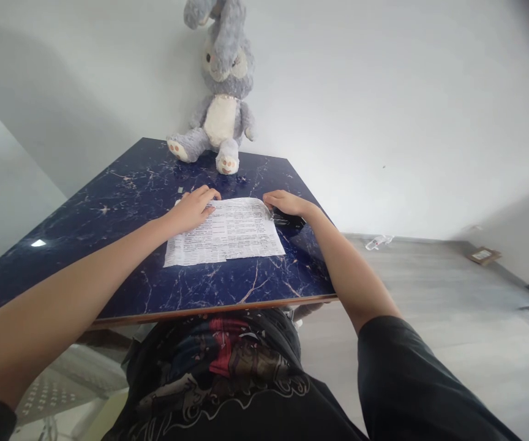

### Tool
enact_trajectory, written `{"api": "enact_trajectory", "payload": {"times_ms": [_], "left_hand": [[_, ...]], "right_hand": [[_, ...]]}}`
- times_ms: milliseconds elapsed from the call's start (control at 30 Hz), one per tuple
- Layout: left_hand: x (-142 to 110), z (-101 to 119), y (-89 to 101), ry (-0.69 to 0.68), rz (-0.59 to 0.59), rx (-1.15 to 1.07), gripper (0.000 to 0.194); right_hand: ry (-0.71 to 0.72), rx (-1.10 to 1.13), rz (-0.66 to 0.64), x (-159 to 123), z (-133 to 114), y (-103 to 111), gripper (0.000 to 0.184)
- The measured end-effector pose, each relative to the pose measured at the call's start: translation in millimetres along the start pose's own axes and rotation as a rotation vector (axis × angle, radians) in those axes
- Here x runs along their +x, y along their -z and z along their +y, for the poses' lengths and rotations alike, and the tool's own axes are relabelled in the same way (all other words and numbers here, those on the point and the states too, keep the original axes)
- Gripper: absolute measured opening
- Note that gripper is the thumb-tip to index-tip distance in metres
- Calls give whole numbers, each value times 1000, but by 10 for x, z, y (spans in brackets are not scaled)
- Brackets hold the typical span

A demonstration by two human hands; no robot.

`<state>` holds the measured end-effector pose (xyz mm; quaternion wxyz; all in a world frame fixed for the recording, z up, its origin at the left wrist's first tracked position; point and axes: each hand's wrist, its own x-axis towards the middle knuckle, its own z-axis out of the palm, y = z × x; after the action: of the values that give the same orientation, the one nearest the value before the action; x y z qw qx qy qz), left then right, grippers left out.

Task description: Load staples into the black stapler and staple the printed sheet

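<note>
A printed paper sheet lies on the dark blue marble-patterned table, covered in dense small text. My left hand rests on its upper left part with the fingers apart. At the upper right corner, my right hand is closed with the thumb and fingers together on the paper's edge. That corner curls up slightly off the table. Partly under my right wrist is a dark, shiny object, whose kind I cannot make out.
A grey plush rabbit sits at the table's back edge against the white wall. A small pale piece lies left of the sheet. On the floor to the right are a clear plastic item and a cardboard piece.
</note>
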<state>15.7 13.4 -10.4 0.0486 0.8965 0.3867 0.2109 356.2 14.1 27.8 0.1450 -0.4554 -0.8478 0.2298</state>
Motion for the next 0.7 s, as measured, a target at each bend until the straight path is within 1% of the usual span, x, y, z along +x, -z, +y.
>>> {"api": "enact_trajectory", "payload": {"times_ms": [133,300,533,700], "left_hand": [[-3,-5,36,27,5,6,27],[-5,-21,35,55,6,-6,27],[-16,3,77,71,-3,7,27],[-21,18,87,78,-10,3,28]], "right_hand": [[13,-16,-17,-9,-31,1,40],[37,-31,-20,-13,-46,-29,39],[4,-86,-48,2,-69,-77,37],[-2,-129,-48,23,-42,-96,37]]}}
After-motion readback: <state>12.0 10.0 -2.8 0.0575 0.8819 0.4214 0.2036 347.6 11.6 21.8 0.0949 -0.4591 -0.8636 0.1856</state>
